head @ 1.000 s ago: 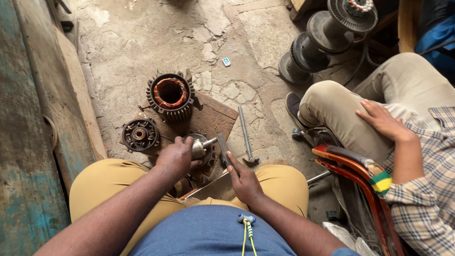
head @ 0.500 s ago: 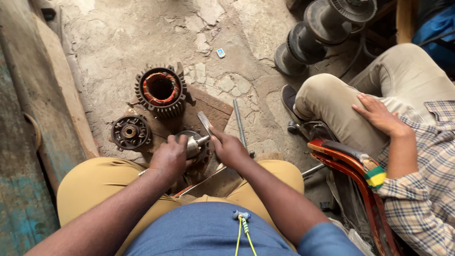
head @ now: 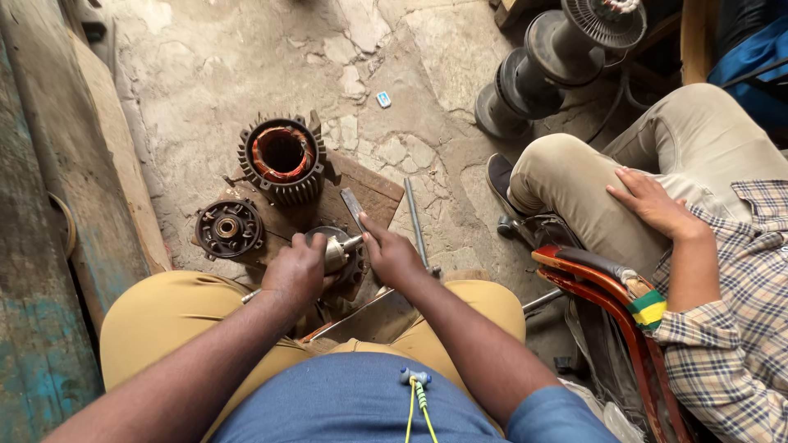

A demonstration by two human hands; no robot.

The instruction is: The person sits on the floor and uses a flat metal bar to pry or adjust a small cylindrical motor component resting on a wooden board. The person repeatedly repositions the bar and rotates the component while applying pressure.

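Left hand (head: pixel 297 272) is clenched around a silver metal rotor with a projecting shaft (head: pixel 336 250), held low between the knees over a brown wooden board (head: pixel 373 190) on the cracked concrete floor (head: pixel 205 74). Right hand (head: pixel 392 256) grasps a flat grey metal chisel (head: pixel 354 209), its lower end touching the shaft. A finned round motor housing with copper windings (head: pixel 281 157) stands on the board; a dark round end cover (head: pixel 229 229) lies just beside it. A seated person's hand (head: pixel 652 203) rests on a khaki-trousered thigh at right.
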